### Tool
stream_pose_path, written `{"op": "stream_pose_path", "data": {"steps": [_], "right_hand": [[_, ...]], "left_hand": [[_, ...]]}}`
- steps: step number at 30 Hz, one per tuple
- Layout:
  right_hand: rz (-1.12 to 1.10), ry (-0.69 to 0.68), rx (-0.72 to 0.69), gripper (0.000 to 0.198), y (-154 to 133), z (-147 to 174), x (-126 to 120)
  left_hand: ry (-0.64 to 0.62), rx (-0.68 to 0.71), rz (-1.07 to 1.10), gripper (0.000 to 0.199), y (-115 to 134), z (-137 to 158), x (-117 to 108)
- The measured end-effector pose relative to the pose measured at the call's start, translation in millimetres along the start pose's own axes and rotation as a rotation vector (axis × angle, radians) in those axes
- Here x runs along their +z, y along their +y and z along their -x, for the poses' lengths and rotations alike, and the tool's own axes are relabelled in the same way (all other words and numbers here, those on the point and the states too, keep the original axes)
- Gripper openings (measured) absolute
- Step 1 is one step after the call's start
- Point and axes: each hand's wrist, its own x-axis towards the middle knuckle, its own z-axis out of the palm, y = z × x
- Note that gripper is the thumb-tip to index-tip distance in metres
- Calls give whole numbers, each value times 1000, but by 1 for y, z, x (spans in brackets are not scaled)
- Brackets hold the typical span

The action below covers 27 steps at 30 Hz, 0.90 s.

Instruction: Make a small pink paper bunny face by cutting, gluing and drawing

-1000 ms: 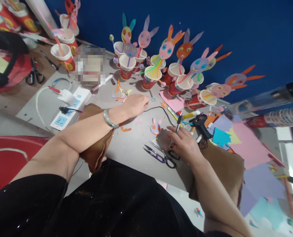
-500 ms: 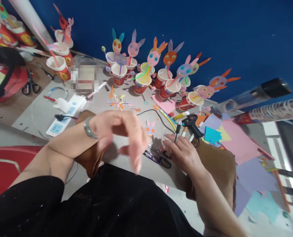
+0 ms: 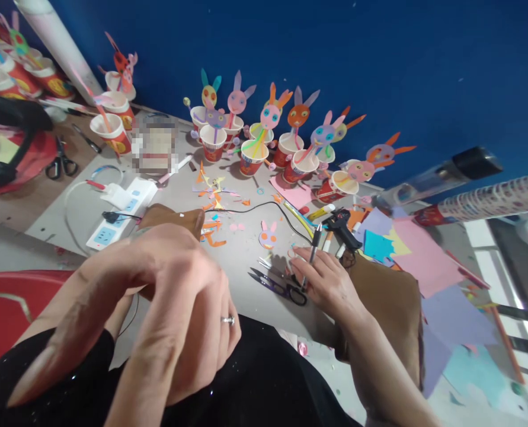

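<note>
My left hand (image 3: 188, 302) is raised close to the camera, wrist bent, a ring on one finger. Two of its fingers stretch apart toward the lower left and the others curl; I see nothing held in it. On the table rests my right hand (image 3: 330, 281), a black and silver pen (image 3: 316, 244) held upright between its fingers. Beside that hand lie dark-handled scissors (image 3: 279, 288), blades pointing left. A small purple paper rabbit head (image 3: 268, 237) with pink ears and orange eyes lies flat beyond them, close to two small pink paper pieces (image 3: 237, 227).
Several paper cups with rabbit figures (image 3: 255, 157) line the blue wall. A power strip (image 3: 121, 213) and a brown cushion (image 3: 175, 219) are at left. On the right are a glue gun (image 3: 344, 231), another brown cushion (image 3: 383, 296), coloured paper sheets (image 3: 424, 255) and a cup stack (image 3: 490, 198).
My left hand has risen from over the table toward the camera and turned back, uncovering paper scraps and the scissors' blades. My right hand stays on the table with the pen.
</note>
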Motion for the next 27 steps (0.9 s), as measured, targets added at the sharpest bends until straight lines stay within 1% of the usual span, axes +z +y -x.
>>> {"op": "stream_pose_path", "data": {"steps": [1,2,3,4,5,6,7,8,9,10,11,12,13,15,16,17,19,21,24,27], "right_hand": [[-7,-1,4,21,0,0,0],[-13,-3,6,21,-1,0,0],[-16,-5,6,22,-1,-1,1],[-18,-8,4,21,-1,-2,1],[-15,-10,3,20,-1,-3,1],[-10,-10,2,20,0,-4,2],[-2,-5,3,20,0,-5,3],[6,1,2,19,1,-6,4],[14,8,2,19,2,-8,5],[23,13,4,19,3,-9,6],[31,13,7,19,4,-9,8],[39,12,13,19,4,-10,9],[47,11,26,19,5,-10,11],[55,11,59,23,4,-9,14],[52,15,74,25,4,-9,16],[43,20,86,29,3,-8,18],[11,14,101,37,2,-8,22],[-24,13,106,39,1,-8,27],[-60,26,109,31,3,-9,33],[-79,23,109,25,5,-8,38]], "left_hand": [[-63,12,170,33,4,6,11],[-96,3,311,30,8,7,18],[-91,-30,380,27,11,3,21],[-74,-73,371,23,13,-7,20],[-83,-101,301,15,13,-21,16],[-179,-106,197,7,10,-39,11],[-370,-98,60,9,5,-57,6],[-529,-89,-141,16,-2,-75,2],[-492,-83,-416,21,-12,-90,1],[-387,-76,-749,24,-24,-102,3],[-312,-80,-1037,24,-38,-111,8],[-269,-85,-1234,24,-52,-115,14],[-261,-76,-1329,25,-65,-117,21],[-261,-97,-1408,25,-87,-114,33],[-243,-65,-1430,24,-94,-112,37],[-196,-32,-1473,25,-100,-109,39],[-60,-13,-1584,28,-106,-103,41],[4,-50,-1671,30,-109,-99,41],[-21,-138,-1743,30,-115,-96,42],[-48,-207,-1754,33,-116,-94,41]]}}
